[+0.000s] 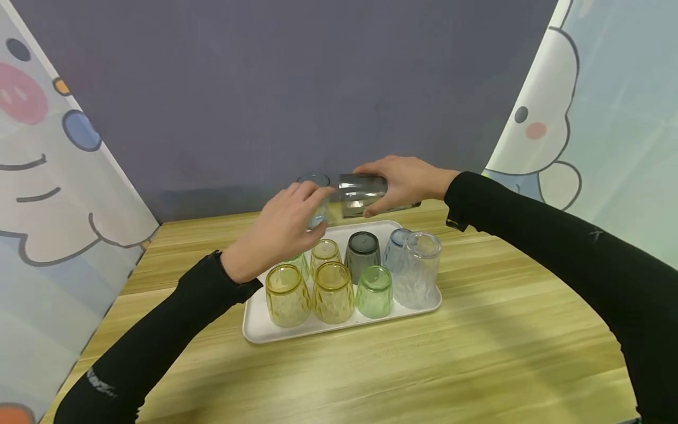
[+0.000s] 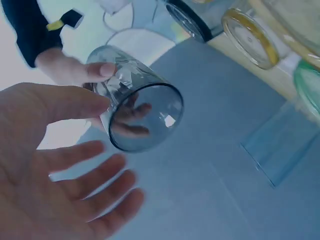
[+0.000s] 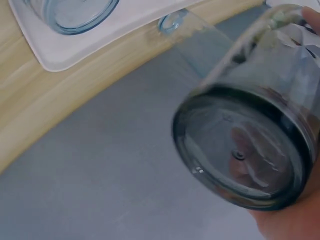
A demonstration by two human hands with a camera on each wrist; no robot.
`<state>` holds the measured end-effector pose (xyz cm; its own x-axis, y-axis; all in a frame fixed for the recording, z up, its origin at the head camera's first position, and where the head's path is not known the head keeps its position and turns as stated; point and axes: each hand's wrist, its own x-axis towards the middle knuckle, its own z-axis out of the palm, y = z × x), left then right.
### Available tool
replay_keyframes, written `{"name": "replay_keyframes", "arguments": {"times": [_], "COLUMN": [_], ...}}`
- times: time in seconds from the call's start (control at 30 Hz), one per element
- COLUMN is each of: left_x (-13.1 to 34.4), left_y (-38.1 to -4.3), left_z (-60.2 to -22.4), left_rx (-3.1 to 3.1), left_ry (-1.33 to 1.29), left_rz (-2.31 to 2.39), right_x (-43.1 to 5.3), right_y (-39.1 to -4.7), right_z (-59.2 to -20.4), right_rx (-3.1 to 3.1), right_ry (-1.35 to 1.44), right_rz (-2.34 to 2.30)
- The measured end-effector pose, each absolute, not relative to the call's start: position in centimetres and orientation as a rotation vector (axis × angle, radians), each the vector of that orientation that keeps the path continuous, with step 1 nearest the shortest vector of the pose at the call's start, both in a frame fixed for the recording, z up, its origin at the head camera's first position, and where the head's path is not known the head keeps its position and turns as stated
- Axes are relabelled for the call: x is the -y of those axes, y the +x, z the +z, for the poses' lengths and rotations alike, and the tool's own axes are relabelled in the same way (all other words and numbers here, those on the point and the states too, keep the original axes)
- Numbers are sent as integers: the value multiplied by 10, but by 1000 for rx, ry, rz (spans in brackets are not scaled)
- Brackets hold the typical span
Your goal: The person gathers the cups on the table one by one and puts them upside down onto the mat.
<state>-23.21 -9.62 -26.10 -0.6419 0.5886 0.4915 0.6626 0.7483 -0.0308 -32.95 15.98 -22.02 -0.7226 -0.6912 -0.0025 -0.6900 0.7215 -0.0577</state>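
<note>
My right hand grips a grey drinking glass on its side above the back of the tray. The glass's mouth points toward my left hand, and its thick base faces the right wrist camera. In the left wrist view, the left hand's fingers are spread and its thumb overlaps the glass near the rim. Behind the left hand, partly hidden by it, an upright light-blue glass stands at the back.
A white tray on the wooden table holds several upturned glasses: yellow, green, dark grey, blue and clear. A grey panel rises behind the table.
</note>
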Motion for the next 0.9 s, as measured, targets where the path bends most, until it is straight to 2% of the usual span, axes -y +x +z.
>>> {"name": "replay_keyframes", "arguments": {"times": [0.2,0.5,0.7,0.9], "left_x": [69,45,47,62], "left_y": [-250,-260,-259,-261], "left_z": [-263,-271,-266,-255], "left_rx": [2306,2184,2212,2389], "left_ry": [-1085,-960,-928,-952], "left_rz": [-7,293,334,88], "right_x": [-144,-128,-139,-169], "right_y": [-319,-311,-307,-307], "right_z": [-220,-215,-209,-207], "right_rx": [-2839,-2722,-2653,-2704], "right_ry": [-1149,-1150,-1237,-1172], "right_rz": [-9,-290,-437,-630]}}
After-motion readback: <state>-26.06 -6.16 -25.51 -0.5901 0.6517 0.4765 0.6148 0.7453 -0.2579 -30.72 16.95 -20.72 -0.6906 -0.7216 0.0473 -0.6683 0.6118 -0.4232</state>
